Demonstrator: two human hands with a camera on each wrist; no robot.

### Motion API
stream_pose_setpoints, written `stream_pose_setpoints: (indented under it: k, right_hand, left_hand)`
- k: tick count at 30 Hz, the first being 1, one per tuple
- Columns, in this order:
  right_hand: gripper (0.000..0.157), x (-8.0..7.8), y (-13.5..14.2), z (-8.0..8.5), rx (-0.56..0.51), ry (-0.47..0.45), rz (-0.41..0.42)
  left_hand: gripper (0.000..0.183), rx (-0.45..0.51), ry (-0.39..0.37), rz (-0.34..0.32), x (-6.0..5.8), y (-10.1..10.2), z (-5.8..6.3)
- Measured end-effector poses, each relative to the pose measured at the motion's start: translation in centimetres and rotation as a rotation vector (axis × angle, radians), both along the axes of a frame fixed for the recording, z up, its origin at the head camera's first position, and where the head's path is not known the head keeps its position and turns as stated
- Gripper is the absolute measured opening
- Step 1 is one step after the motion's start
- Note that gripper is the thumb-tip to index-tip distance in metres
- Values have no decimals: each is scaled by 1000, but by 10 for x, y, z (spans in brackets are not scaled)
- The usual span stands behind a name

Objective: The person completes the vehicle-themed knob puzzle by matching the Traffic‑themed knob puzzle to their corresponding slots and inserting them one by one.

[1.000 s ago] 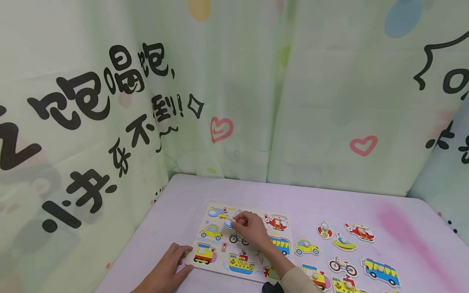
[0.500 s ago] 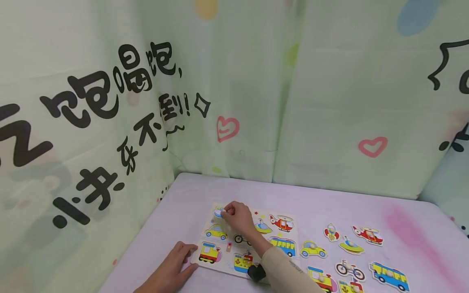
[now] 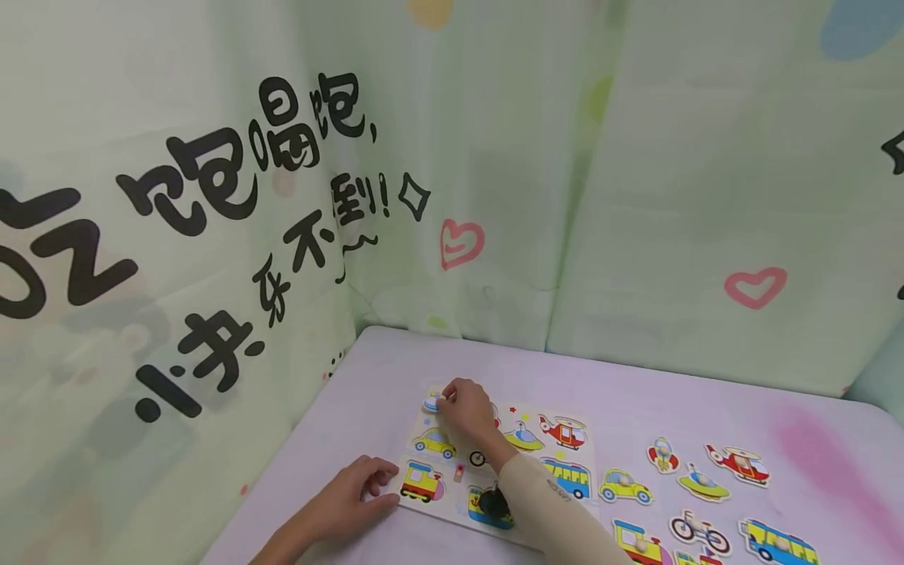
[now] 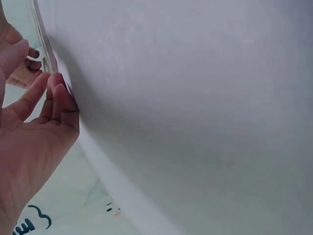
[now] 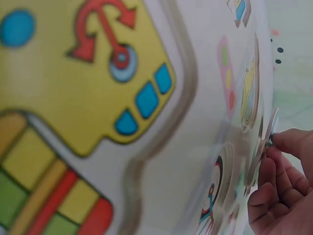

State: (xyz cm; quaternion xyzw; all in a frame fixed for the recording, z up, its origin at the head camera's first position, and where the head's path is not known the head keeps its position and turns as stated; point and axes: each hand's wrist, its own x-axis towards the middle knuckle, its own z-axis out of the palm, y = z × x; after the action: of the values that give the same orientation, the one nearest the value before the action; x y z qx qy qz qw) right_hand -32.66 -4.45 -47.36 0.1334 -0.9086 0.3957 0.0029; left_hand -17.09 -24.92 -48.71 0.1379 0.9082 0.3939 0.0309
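Note:
My right hand [image 3: 468,408] pinches a blue-and-white puzzle piece [image 3: 430,403] over the far left corner of the picture puzzle board [image 3: 454,496]. In the right wrist view the piece [image 5: 272,123] appears edge-on at the fingertips and tilted to the board; whether it touches the board is unclear. My left hand [image 3: 353,498] rests its fingertips at the board's near left edge, with the fingers loosely bent. Printed car, train, saucer, helicopter and bus pictures show on the board. The right hand and sleeve cover part of it.
Loose vehicle pieces lie right of the board: a car [image 3: 625,488], a rocket [image 3: 663,455], a saucer [image 3: 702,482], a helicopter [image 3: 738,464], a bicycle [image 3: 699,534], a bus [image 3: 779,543] and a train [image 3: 639,543]. A printed curtain [image 3: 636,196] stands behind the table.
My right hand has moved left across the board with the piece, from the top middle to the far left corner. The left hand stays at the board's edge. The head view has shifted.

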Motion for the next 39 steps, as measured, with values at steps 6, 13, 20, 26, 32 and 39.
stream_pose_setpoints:
  k: [6, 13, 20, 26, 32, 39]
  right_hand:
    - [13, -4, -2, 1, 26, -14, -16]
    - [13, -6, -3, 1, 53, -20, -43]
    - [13, -7, 0, 1, 79, -13, -58]
    - [12, -2, 3, -1, 80, 27, -36]
    - [15, 1, 5, -1, 54, -14, -63]
    - [17, 11, 14, 0, -64, 46, -35]
  left_hand:
    - [47, 38, -46, 37, -6, 5, 4]
    - [55, 87, -41, 39, -10, 7, 5]
    - [57, 90, -75, 54, -12, 11, 8]
    - [56, 91, -98, 64, -12, 15, 9]
    - [54, 58, -96, 59, -12, 15, 7]
    - [51, 39, -81, 53, -11, 11, 5]
